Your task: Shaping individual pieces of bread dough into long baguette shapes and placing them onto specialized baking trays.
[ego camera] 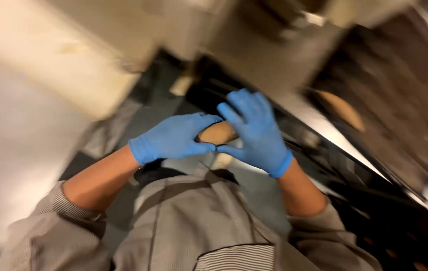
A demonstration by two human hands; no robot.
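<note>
Both of my hands wear blue gloves and meet in front of my chest. My left hand curls around one end of a tan, rounded piece that looks like dough or a bread roll. My right hand presses on its other end with fingers spread upward. The piece is mostly hidden between the palms, and the whole view is blurred by motion.
A dark metal rack or oven front runs along the right, with a brown rounded loaf on its ledge. A pale counter or wall fills the left. My grey striped-trim top fills the bottom.
</note>
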